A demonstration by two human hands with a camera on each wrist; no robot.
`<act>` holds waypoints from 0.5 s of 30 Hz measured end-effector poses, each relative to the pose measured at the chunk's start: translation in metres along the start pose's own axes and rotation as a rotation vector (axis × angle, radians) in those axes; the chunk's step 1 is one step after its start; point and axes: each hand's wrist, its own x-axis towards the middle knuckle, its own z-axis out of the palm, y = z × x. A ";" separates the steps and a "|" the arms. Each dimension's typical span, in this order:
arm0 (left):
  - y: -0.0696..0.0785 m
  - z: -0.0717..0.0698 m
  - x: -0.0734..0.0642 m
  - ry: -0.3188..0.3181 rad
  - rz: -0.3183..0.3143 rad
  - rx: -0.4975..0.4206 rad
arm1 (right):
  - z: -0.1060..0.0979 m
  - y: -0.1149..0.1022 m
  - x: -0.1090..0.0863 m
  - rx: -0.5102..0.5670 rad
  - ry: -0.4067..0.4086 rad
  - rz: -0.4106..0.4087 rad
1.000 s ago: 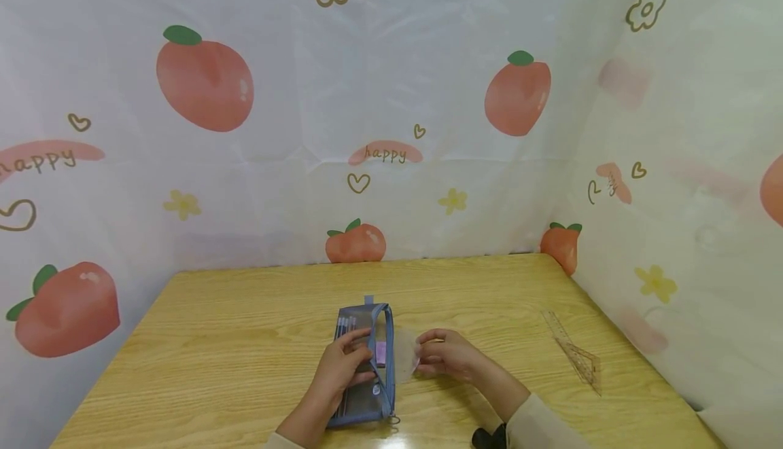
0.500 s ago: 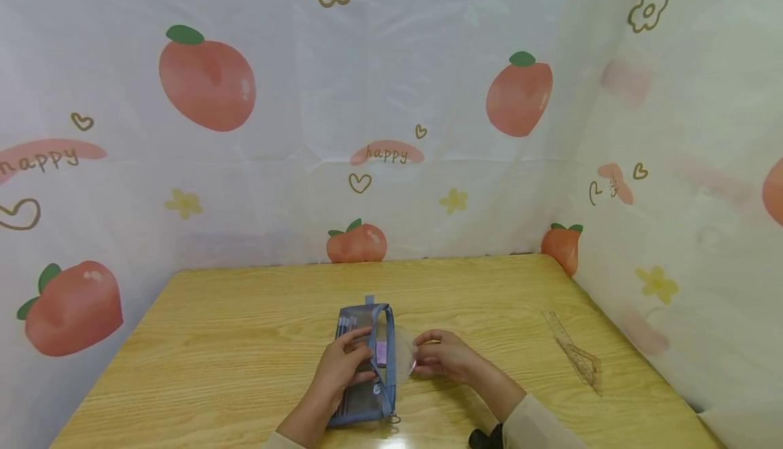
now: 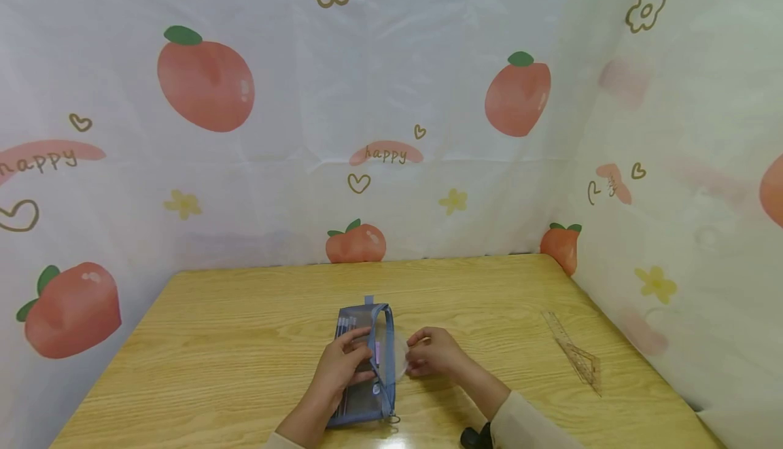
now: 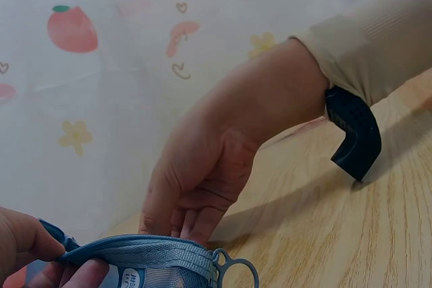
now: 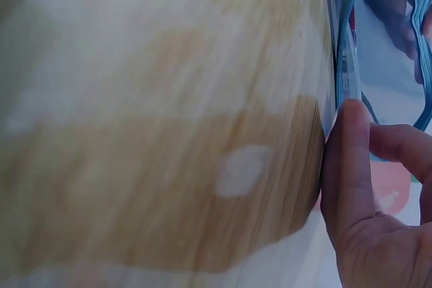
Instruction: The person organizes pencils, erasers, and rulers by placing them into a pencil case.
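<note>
A blue zip pencil case [image 3: 363,408] with see-through sides lies in front of me, its zip side gaping towards the right. My left hand [image 3: 342,364] lies across it and grips the edge of the opening; in the left wrist view the fingers pinch the zip edge [image 4: 145,244]. Between my right thumb and fingers is a clear, round-edged protractor [image 3: 400,356]. That right hand [image 3: 436,352] is close beside the mouth, and the protractor's left part is hidden behind the zip band. Inside the case show several pencils [image 3: 345,327] and a small purple block [image 3: 378,352].
On the right of the wooden table [image 3: 245,340] lie a clear ruler [image 3: 555,330] and a set square [image 3: 590,367], overlapping. A black device [image 3: 476,437] is at my right wrist. Patterned white sheeting [image 3: 293,96] stands behind and to the right.
My right hand has moved left, taking the protractor closer into the case's opening, so less of it shows. The left hand stays in place on the case.
</note>
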 end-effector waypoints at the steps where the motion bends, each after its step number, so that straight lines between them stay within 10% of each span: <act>1: 0.000 0.000 0.000 -0.001 0.001 -0.001 | 0.001 0.000 0.000 -0.008 0.003 -0.004; 15: -0.001 0.000 0.000 -0.009 0.002 -0.014 | 0.008 -0.001 0.004 -0.009 -0.018 -0.014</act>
